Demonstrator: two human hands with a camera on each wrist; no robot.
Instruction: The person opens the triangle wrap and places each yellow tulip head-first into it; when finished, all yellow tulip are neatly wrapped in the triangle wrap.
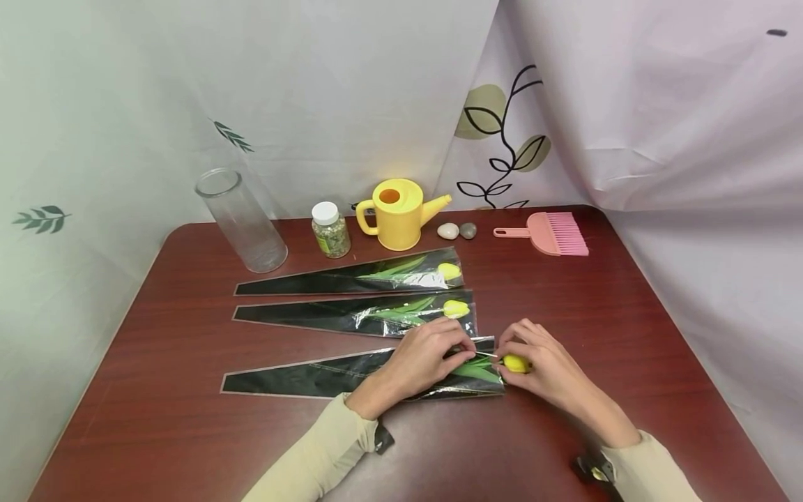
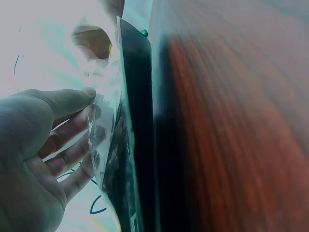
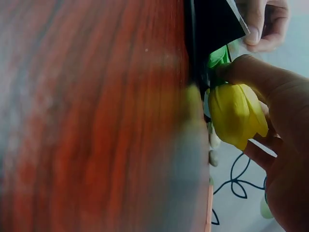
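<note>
Head view: left hand [image 1: 419, 362] pinches the sleeve [image 1: 351, 376] mouth; right hand [image 1: 547, 369] grips the yellow tulip [image 1: 516, 363]. Leaves may snag, tearing the film.

On the table [image 1: 188, 418], three wrapped flowers lie side by side, one behind another, their tips pointing left. Nearest sleeve [image 1: 326, 376] — left hand [image 1: 417, 362] on its open end, right hand [image 1: 546, 369] just right of it, around the tulip head [image 1: 516, 363]. Behind the rows, left to right — cylinder vase [image 1: 241, 219], jar [image 1: 330, 230], watering can [image 1: 396, 213], two stones [image 1: 456, 231], brush [image 1: 552, 233] at far right
</note>
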